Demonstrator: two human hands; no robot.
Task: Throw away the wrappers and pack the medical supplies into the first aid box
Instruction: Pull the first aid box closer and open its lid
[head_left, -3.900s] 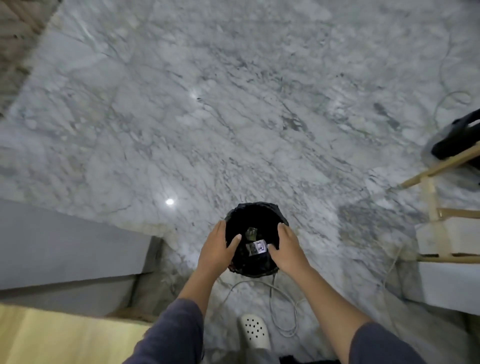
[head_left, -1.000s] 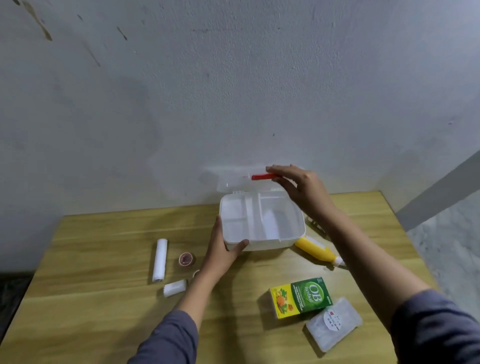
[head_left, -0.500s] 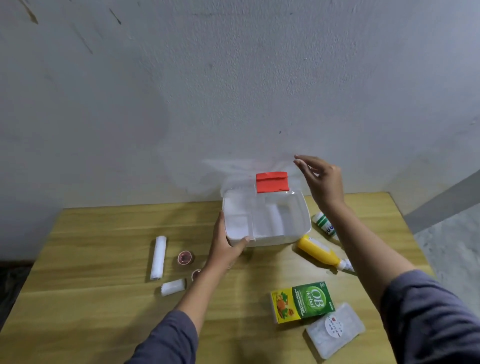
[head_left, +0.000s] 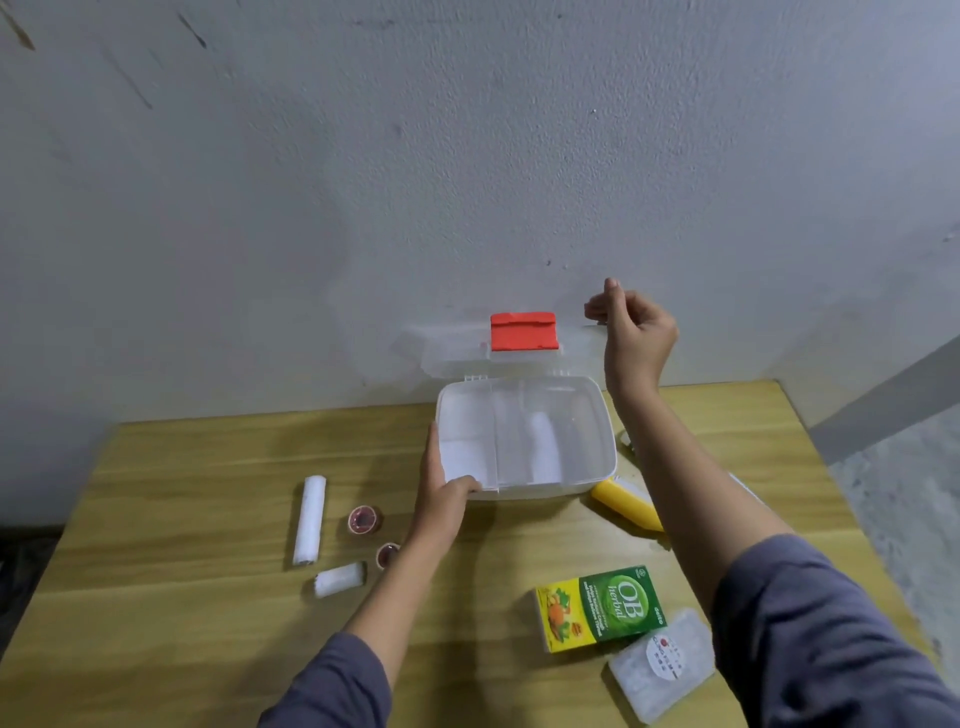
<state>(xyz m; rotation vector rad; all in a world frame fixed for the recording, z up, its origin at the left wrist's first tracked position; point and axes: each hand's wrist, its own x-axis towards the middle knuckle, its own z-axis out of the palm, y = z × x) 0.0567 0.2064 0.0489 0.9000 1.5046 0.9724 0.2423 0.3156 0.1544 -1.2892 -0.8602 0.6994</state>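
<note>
The clear first aid box (head_left: 582, 467) stands open at the back of the wooden table (head_left: 182, 639), its lid with a red latch (head_left: 523, 331) leaning upright against the wall. My left hand (head_left: 445, 501) grips the box's front left corner. My right hand (head_left: 635, 332) is raised, its fingertips pinching the lid's top right corner. Left of the box lie a long gauze roll (head_left: 310, 519), a short gauze roll (head_left: 338, 578) and two small tape rolls (head_left: 364, 519) (head_left: 387, 555). A yellow bottle (head_left: 626, 503), a green herbal box (head_left: 600, 608) and a clear packet (head_left: 660, 662) lie to the right.
The grey wall rises right behind the box. The table's right edge drops to a marble floor (head_left: 904, 499). A small item (head_left: 625, 439) peeks out behind my right forearm, mostly hidden.
The view went from the black bin on the floor to the table. The lid swung up from flat to upright against the wall, and my right hand rose to its top right corner.
</note>
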